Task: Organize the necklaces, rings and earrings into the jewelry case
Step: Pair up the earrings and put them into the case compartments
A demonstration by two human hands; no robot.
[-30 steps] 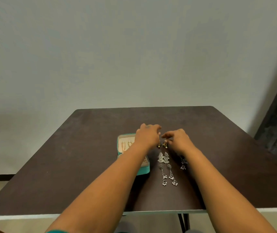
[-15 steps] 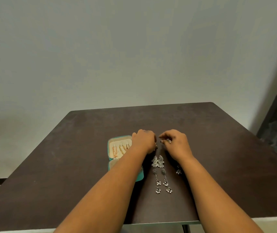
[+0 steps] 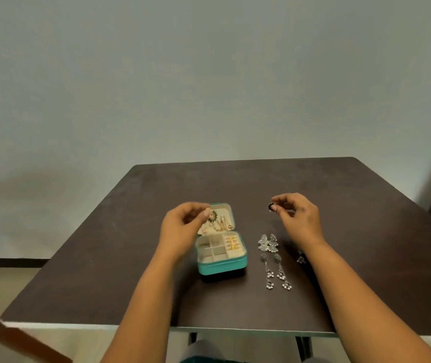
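Head camera, looking down on a dark brown table (image 3: 340, 205) set against a pale wall: I see both of my bare hands raised above the tabletop, each pinching a small piece of jewelry. My left hand (image 3: 183, 226) hovers over the open lid of the teal jewelry case (image 3: 221, 267), thumb and forefinger closed on a small round earring (image 3: 212, 215) with green and gold tones; blur hides its detail. My right hand (image 3: 298, 218) is well to the right of the case, fingertips pinching a dark, round stud earring (image 3: 270, 206) held clear of the table.

The case stands open near the table's middle. Its cream lid holds gold pieces I cannot tell apart, and its divided tray shows gold rings (image 3: 231, 243) in the right-hand slot.

Just right of the case lie the silver fan-shaped earrings (image 3: 268, 242), touching one another, with a pair of long silver drop earrings (image 3: 277, 272) side by side in front of them. A small dark dangling earring (image 3: 300, 258) lies beside my right wrist.
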